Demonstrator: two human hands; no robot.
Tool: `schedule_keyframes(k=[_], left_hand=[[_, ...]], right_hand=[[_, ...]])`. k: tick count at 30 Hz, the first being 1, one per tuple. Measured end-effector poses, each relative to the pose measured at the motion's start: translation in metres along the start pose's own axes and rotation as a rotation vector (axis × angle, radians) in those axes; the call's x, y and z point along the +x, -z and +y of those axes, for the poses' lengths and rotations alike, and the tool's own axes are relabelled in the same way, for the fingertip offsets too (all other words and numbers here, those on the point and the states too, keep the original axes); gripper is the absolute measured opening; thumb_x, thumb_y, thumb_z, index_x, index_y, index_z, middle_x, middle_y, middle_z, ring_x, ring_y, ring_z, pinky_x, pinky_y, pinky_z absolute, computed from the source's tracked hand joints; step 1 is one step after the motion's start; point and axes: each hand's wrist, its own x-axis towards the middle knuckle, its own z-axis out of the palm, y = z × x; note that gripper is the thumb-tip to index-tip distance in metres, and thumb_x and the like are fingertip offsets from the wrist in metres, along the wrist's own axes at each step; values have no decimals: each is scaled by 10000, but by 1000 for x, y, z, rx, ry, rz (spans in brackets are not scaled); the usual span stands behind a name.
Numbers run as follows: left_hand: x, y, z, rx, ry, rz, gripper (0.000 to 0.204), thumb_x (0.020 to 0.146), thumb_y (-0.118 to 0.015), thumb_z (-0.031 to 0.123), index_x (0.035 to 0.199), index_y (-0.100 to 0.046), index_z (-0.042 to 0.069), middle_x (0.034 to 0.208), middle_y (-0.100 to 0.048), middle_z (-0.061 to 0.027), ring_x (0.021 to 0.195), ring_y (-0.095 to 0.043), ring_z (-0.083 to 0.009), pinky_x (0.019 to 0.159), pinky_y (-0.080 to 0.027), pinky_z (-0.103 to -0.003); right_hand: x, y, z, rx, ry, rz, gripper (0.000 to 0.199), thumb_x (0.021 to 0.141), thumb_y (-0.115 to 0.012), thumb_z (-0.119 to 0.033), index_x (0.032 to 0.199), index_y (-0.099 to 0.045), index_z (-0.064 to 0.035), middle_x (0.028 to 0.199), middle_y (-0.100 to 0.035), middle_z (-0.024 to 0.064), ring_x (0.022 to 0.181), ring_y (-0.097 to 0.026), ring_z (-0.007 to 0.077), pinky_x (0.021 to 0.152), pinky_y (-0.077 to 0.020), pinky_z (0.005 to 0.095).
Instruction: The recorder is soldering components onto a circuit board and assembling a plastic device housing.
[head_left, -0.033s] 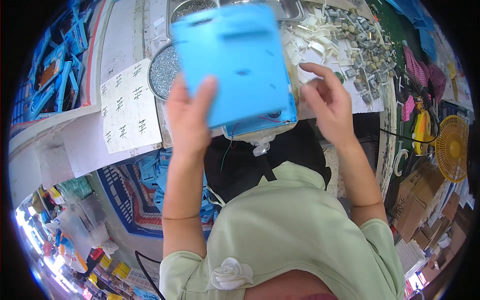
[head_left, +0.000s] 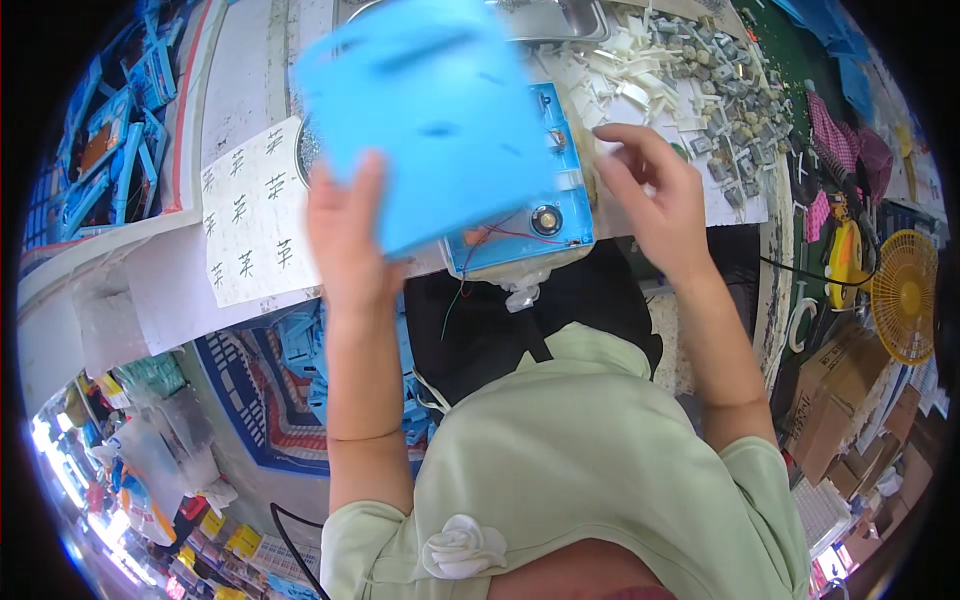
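Note:
My left hand (head_left: 345, 225) grips the lower left edge of a flat blue plastic panel (head_left: 440, 130), raised and tilted over the bench and blurred by motion. Partly covered by it, an open blue plastic case (head_left: 568, 180) lies at the bench's near edge. Inside the case are a round metal-rimmed part (head_left: 547, 219) and thin red wires; a green wire hangs off its front. Just right of the case, my right hand (head_left: 655, 200) hovers with curled fingers, thumb and index finger apart and nothing visible between them.
Loose white plastic pieces (head_left: 625, 75) and small grey metal-like parts (head_left: 735, 110) spread over the bench's far right. A round tin of small metal parts (head_left: 307, 150) is mostly behind the panel. A handwritten sheet (head_left: 250, 220) lies left. Blue baskets (head_left: 235, 375) hold blue parts.
My left hand and the blue panel have moved left, uncovering more of the case with its round part and wires. My right hand has barely shifted.

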Motion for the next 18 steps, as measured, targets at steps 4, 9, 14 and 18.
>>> schedule_keyframes(k=[4,9,14,18], left_hand=[[15,45,30,-77,-149,236,379,1021,-568,148,1343,-524,-46,1232,-646,-165,1096,-663,-233,930,-566,-376],[3,59,23,-31,-154,216,402,1006,-599,129,1359,-518,-46,1250,-640,-159,1107,-653,-234,962,-540,-360],[4,60,7,-47,-65,230,480,994,-625,139,1417,-479,-34,1291,-619,-159,1153,-631,-246,995,-524,-386],[7,53,5,-19,-65,217,508,992,-634,159,1431,-466,-35,1301,-612,-159,1164,-625,-252,1006,-519,-397]], right_hand=[[42,-23,10,-444,328,47,271,771,-761,-292,895,-729,-52,838,-634,105,886,-607,318,769,-484,423],[44,-43,10,-489,268,84,217,751,-784,-254,808,-719,-55,766,-600,77,798,-569,278,742,-460,408],[40,-49,12,-545,471,157,145,722,-827,-146,797,-732,-66,738,-605,39,754,-561,217,698,-439,377],[42,-55,8,-621,584,129,110,738,-811,-116,797,-731,-71,737,-607,33,745,-553,211,660,-433,355]])
